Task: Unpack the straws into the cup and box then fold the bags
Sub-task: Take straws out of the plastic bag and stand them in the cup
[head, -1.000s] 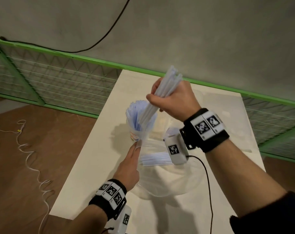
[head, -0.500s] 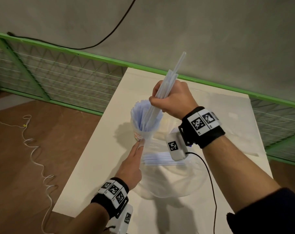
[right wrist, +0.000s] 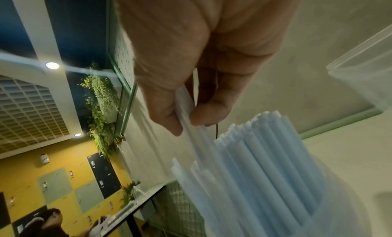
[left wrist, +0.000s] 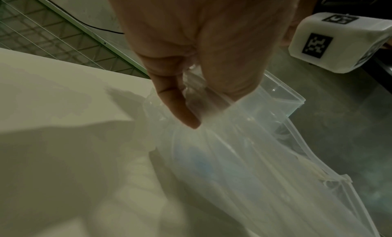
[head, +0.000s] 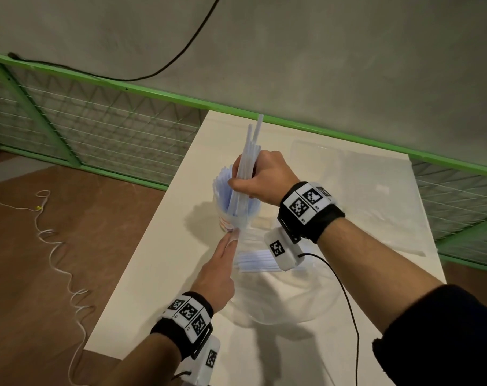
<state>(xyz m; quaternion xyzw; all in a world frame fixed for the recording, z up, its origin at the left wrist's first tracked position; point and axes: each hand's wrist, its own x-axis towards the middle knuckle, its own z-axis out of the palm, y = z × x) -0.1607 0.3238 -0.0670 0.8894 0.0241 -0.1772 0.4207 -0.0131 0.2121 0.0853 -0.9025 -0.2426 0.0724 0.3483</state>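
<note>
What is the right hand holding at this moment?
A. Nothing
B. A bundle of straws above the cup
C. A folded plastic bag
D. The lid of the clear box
B: the right hand grips a bundle of straws whose lower ends reach into the cup, among the straws already standing there.

A pale bench (head: 158, 263) at frame centre carries a cup (head: 226, 222) of straws, a clear bag (head: 278, 299) below it, and a flat bag (head: 376, 196) at right.
</note>
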